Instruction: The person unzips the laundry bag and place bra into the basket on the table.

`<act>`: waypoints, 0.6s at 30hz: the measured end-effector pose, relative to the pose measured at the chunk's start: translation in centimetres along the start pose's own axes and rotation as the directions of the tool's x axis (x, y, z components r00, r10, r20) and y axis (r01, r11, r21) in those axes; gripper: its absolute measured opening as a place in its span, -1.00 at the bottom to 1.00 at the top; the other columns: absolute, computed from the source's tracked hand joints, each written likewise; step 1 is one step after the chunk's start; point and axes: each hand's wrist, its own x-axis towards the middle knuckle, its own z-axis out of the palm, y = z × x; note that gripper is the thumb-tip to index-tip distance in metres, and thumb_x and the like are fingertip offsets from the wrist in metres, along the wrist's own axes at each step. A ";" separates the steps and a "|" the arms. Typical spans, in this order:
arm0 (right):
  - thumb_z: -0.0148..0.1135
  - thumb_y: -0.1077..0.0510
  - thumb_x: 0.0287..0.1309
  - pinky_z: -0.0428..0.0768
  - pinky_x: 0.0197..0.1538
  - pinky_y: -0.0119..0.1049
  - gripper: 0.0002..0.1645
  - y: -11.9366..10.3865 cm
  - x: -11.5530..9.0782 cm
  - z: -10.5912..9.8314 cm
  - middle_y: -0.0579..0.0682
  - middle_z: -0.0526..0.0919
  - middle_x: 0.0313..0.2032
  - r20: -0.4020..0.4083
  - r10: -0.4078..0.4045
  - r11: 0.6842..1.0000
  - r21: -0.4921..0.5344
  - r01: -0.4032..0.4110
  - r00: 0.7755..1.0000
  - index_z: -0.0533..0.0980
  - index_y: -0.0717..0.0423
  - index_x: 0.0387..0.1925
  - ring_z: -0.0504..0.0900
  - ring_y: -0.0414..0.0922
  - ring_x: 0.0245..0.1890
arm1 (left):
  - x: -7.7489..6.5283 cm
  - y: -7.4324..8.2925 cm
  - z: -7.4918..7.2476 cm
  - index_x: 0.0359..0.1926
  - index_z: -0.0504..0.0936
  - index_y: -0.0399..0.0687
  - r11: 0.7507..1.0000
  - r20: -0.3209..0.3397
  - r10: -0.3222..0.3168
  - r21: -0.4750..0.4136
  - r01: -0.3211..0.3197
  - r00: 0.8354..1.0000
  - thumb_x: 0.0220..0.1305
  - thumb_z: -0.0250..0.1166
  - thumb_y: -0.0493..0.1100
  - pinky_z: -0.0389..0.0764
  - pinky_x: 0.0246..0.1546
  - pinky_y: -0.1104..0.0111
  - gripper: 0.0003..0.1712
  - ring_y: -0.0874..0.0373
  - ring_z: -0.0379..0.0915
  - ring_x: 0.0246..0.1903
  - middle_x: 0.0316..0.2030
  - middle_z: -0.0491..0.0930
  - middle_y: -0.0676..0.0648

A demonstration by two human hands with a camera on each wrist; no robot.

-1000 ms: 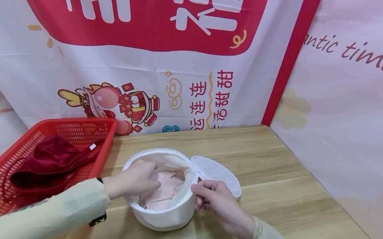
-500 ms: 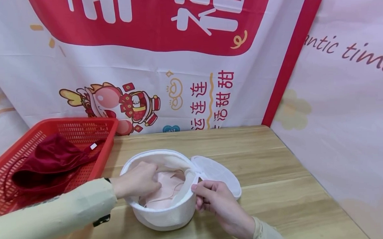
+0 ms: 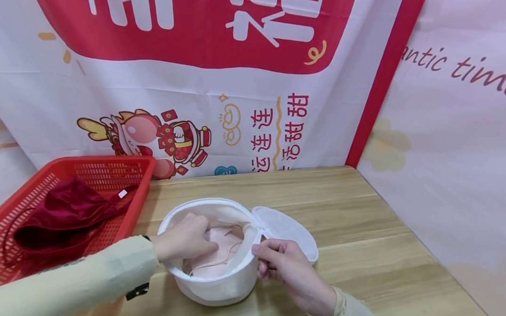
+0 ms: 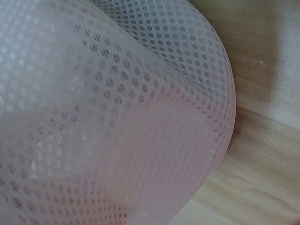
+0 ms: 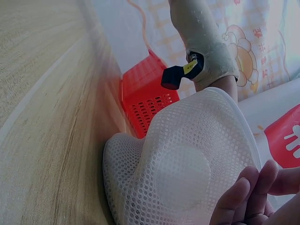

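Note:
A round white mesh laundry bag (image 3: 218,291) stands on the table with its top unzipped. Inside lies a pale pink bra (image 3: 222,239) with a thin strap, its pink showing through the mesh wall in the left wrist view. My left hand (image 3: 186,238) reaches over the bag's left rim, thumb on the pink fabric; I cannot tell whether its hidden fingers grip it. Between thumb and fingers, my right hand (image 3: 285,269) pinches the bag's right rim beside the hinge of the lid (image 3: 292,234). That white lid is folded back to the right, behind the hand.
A red plastic basket (image 3: 142,191) stands at the left, holding a dark red satin garment (image 3: 74,208) with a white tag. Printed cloth hangs behind the wooden table (image 3: 367,247), and another printed sheet runs along its right side.
My left hand and forearm have shifted slightly to the right within the bag's opening, and the pink fabric under the thumb has flattened a little. The right hand keeps its place at the rim.

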 end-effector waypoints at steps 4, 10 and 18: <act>0.30 0.18 0.21 0.50 -0.41 -0.40 -0.85 0.0 0.0 0.1 -0.05 0.50 -0.60 -0.001 0.001 1.000 -0.003 -0.001 1.000 0.54 0.19 -0.39 0.50 -0.20 -0.58 | 0.1 0.0 0.1 -0.41 0.61 -0.03 1.000 0.019 -0.009 -0.029 0.009 1.000 0.08 0.44 -0.18 0.36 -0.70 0.38 -0.86 0.15 0.40 -0.72 -0.67 0.48 -0.04; 0.30 0.18 0.21 0.51 -0.40 -0.39 -0.85 0.0 0.0 0.2 -0.05 0.51 -0.60 -0.008 0.002 1.000 -0.011 -0.003 1.000 0.54 0.19 -0.39 0.51 -0.20 -0.58 | 0.1 0.3 0.2 -0.36 0.67 -0.04 1.000 -0.004 0.017 -0.025 -0.017 1.000 0.03 0.48 -0.22 0.39 -0.61 0.37 -0.86 0.16 0.42 -0.64 -0.64 0.51 0.00; 0.30 0.18 0.21 0.51 -0.40 -0.39 -0.85 0.1 0.1 0.3 -0.05 0.50 -0.60 -0.010 0.006 1.000 -0.015 -0.006 1.000 0.55 0.18 -0.40 0.50 -0.20 -0.58 | 0.0 0.6 0.2 -0.49 0.65 0.00 0.999 -0.012 0.049 -0.015 -0.049 0.999 -0.01 0.50 -0.26 0.34 -0.61 0.37 -0.85 0.18 0.36 -0.65 -0.69 0.47 0.01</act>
